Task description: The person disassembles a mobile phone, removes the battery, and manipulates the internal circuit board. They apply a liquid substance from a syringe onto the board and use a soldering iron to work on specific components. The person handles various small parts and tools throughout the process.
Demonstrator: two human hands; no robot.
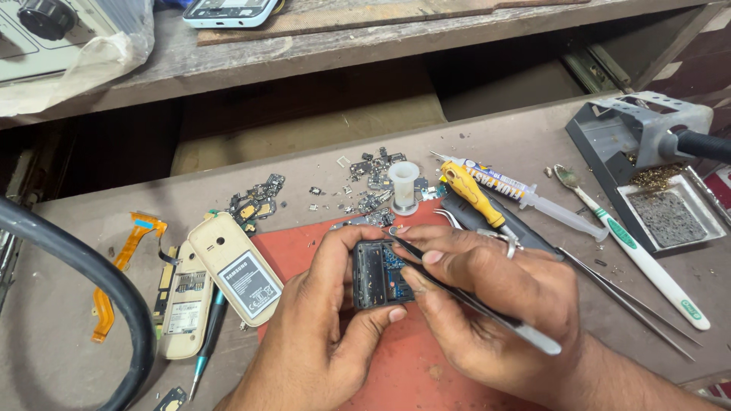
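Note:
My left hand (pixel 320 327) grips a small black opened phone body (pixel 378 274), its blue circuit board showing, over a red mat (pixel 403 365). My right hand (pixel 487 304) holds thin black tweezers (pixel 457 293) like a pen. Their tip rests at the top edge of the phone body, by my left thumb. Both hands meet at the middle of the bench.
A beige phone back with battery (pixel 232 266) and a second beige shell (pixel 184 301) lie left, near orange flex cables (pixel 126 251). Small parts (pixel 373 183), a white spool (pixel 403 186), yellow screwdriver (pixel 472 194), syringe (pixel 525 194), toothbrush (pixel 640 255), spare tweezers (pixel 632 304), soldering stand (pixel 647 152) and black hose (pixel 91 281) surround.

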